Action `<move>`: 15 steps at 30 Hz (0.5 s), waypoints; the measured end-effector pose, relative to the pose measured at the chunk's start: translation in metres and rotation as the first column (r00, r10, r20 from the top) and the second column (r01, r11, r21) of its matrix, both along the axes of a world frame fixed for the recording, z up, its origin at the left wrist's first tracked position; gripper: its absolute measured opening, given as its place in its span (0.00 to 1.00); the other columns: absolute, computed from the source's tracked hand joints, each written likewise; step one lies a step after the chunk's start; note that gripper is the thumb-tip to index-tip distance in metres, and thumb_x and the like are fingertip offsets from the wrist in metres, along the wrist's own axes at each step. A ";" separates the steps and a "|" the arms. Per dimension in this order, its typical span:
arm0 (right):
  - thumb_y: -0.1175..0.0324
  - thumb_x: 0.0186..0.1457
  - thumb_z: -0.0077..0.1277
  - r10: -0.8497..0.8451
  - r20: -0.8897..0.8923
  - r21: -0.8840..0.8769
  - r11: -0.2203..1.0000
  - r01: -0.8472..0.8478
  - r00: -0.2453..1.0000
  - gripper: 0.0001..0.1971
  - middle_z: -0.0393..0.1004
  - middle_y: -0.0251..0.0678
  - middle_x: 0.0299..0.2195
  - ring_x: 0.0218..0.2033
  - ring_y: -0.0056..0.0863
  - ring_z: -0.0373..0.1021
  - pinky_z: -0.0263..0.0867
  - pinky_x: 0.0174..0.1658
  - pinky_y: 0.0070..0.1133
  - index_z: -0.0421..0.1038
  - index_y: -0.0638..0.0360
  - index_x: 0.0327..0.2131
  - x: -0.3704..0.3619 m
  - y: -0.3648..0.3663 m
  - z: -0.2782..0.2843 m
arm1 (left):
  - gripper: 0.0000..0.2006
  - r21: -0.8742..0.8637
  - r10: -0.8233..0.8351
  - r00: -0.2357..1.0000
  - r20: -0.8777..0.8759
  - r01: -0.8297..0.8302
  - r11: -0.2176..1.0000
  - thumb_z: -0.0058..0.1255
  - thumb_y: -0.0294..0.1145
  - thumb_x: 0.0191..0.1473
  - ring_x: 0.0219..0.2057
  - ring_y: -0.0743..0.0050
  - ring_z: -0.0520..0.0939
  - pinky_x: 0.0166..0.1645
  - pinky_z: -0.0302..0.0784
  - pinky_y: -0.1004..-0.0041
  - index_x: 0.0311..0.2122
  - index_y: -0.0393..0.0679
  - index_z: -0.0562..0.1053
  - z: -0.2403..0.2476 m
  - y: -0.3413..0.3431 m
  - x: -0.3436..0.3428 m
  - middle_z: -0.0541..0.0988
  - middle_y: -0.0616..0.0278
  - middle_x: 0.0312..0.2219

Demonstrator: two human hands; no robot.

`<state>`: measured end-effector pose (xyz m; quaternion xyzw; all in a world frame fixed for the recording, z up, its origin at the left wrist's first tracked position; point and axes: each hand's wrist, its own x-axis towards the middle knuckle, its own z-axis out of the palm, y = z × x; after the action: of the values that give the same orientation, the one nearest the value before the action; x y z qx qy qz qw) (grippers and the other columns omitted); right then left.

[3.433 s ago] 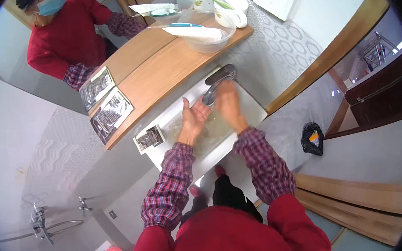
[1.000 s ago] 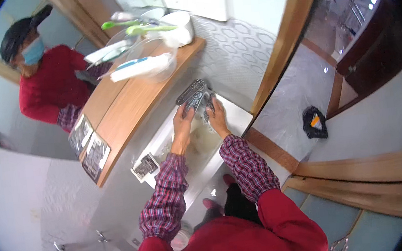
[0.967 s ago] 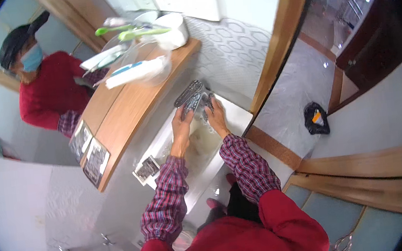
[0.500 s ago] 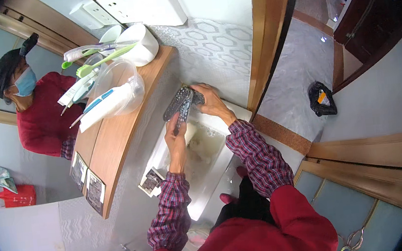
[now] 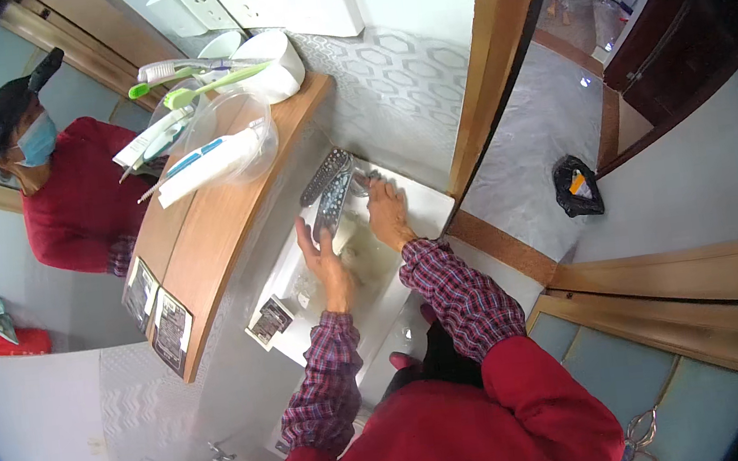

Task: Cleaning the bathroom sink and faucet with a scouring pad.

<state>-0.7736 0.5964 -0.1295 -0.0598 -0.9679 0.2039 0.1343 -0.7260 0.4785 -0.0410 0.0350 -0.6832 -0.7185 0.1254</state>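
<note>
Over the far end of the white sink (image 5: 414, 191) are two long, dark grey pieces shaped like insoles, covered in pale dots. One dotted insole (image 5: 325, 176) lies tilted against the far left corner. My left hand (image 5: 330, 266) grips the near end of the other insole (image 5: 333, 204), with one finger standing apart at its left. My right hand (image 5: 388, 210) is at the back rim, its fingers bent over a shiny metal tap (image 5: 360, 184), partly hidden by the hand. Cloudy water (image 5: 363, 262) with pale, soft-looking stuff lies in the basin below.
A wooden shelf (image 5: 218, 246) at left carries a clear tub (image 5: 255, 134), a white cup (image 5: 275, 65) and toothbrushes (image 5: 219, 84). A black-and-white packet (image 5: 269, 322) rests on the sink's left rim. A mirror (image 5: 78, 288) stands behind the shelf. A black bag (image 5: 578, 186) sits on the floor right.
My right hand has let go of the dotted insoles and moved to the tap. My left hand has come slightly lower with one insole. The view has shifted a little.
</note>
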 end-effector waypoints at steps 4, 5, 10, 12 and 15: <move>0.72 0.39 0.48 0.157 0.095 0.276 0.945 -0.177 0.983 0.24 0.62 0.41 0.41 0.44 0.35 0.58 0.56 0.44 0.30 0.63 0.71 0.44 0.027 0.014 0.007 | 0.28 0.077 0.033 0.973 0.230 -0.052 0.996 0.44 0.40 0.54 0.54 0.70 0.59 0.56 0.54 0.65 0.57 0.42 0.52 -0.026 -0.017 0.033 0.60 0.59 0.54; 0.73 0.40 0.46 0.125 0.020 0.372 0.920 -0.124 0.992 0.20 0.62 0.41 0.41 0.43 0.34 0.58 0.56 0.42 0.31 0.65 0.69 0.42 0.029 0.026 0.000 | 0.27 0.140 -0.016 0.958 0.286 -0.025 0.990 0.43 0.40 0.54 0.54 0.70 0.60 0.55 0.55 0.65 0.57 0.43 0.53 -0.022 -0.016 0.041 0.60 0.59 0.53; 0.74 0.42 0.44 0.251 -0.091 0.343 0.916 -0.206 0.964 0.19 0.63 0.40 0.43 0.42 0.33 0.59 0.56 0.40 0.27 0.66 0.68 0.41 -0.006 0.049 -0.002 | 0.23 0.163 -0.122 0.911 0.394 0.062 0.985 0.42 0.40 0.55 0.51 0.72 0.65 0.52 0.60 0.66 0.54 0.42 0.58 -0.032 -0.034 0.069 0.67 0.61 0.49; 0.73 0.42 0.43 0.260 -0.176 0.359 0.915 -0.184 0.950 0.19 0.63 0.39 0.43 0.42 0.33 0.59 0.56 0.40 0.26 0.66 0.67 0.42 -0.026 0.045 -0.005 | 0.21 0.137 -0.127 0.903 0.410 0.076 0.988 0.42 0.38 0.55 0.48 0.73 0.68 0.51 0.63 0.67 0.53 0.42 0.60 -0.042 -0.035 0.073 0.69 0.63 0.46; 0.70 0.42 0.44 0.363 0.031 0.273 0.893 -0.357 0.931 0.16 0.62 0.40 0.45 0.43 0.34 0.59 0.55 0.42 0.26 0.70 0.66 0.37 -0.051 0.051 -0.005 | 0.16 0.169 -0.181 0.865 0.469 0.113 0.979 0.44 0.35 0.55 0.45 0.75 0.70 0.48 0.65 0.70 0.48 0.42 0.65 -0.053 -0.031 0.076 0.71 0.64 0.44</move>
<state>-0.8250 0.6471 -0.1341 0.1416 -0.9795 0.0899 0.1113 -0.6504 0.4477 -0.0941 0.1688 -0.6432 -0.7392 -0.1064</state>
